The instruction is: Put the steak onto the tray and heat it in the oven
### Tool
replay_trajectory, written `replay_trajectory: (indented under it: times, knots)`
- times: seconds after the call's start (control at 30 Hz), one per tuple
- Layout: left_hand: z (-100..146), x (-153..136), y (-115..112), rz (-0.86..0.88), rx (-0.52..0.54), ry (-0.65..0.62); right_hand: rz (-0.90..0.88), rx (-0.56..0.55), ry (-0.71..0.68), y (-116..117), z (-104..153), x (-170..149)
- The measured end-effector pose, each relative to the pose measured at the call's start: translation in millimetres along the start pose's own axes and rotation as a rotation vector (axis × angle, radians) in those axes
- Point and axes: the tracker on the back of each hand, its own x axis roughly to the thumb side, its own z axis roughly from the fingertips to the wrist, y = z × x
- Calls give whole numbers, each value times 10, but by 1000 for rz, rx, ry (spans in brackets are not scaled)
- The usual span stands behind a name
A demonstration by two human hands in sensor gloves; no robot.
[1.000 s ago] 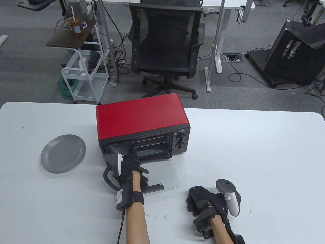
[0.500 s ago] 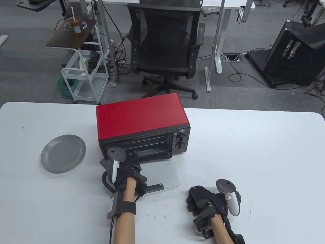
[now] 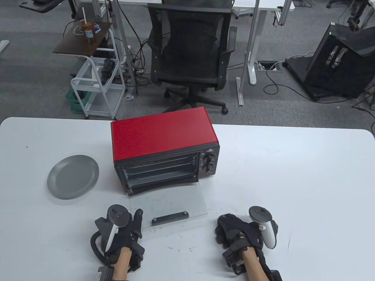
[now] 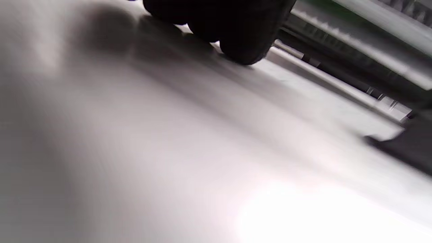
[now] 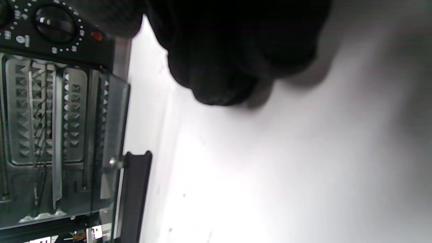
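The red oven (image 3: 164, 137) stands mid-table with its glass door (image 3: 172, 200) folded down flat and the black door handle (image 3: 170, 218) toward me. Inside I make out only racks (image 3: 159, 175); no steak or tray shows in any view. My left hand (image 3: 133, 224) rests low on the table just left of the door handle, fingers relaxed and empty. My right hand (image 3: 225, 231) lies on the table right of the door, fingers loosely curled, holding nothing. The right wrist view shows the oven's dials (image 5: 55, 23) and the open door's handle (image 5: 133, 195).
An empty grey plate (image 3: 73, 177) sits left of the oven. The white table (image 3: 293, 181) stretches out to the right. Behind the table are an office chair (image 3: 190, 49) and a small cart (image 3: 96, 87). The left wrist view is blurred.
My left hand has pulled back from the oven's mouth, over the open door, toward the table's front edge. The oven interior is now uncovered. The right hand has not moved.
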Motion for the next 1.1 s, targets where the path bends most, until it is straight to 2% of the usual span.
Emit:
replay_trajectory:
  times: [0.13,0.23,0.5,0.87,0.97,1.1]
  knots:
    - [28,-9,7,29,-8,-2,-4,0,4,1,0,-2]
    - [48,-26,42,117,0,-32,-10,5,8,2,4,0]
    - [95,-83,-53,655,-39,-34,-3,1,2,2,0,0]
    - [133,-10,-246,1006,-95,-78,-3,3,2,4,0,1]
    - [145,59,-292,1040,-112,-106,-4,4,2,5,0,1]
    - [133,181,-333,986,-147,-132,-2,3,0,5,-1,1]
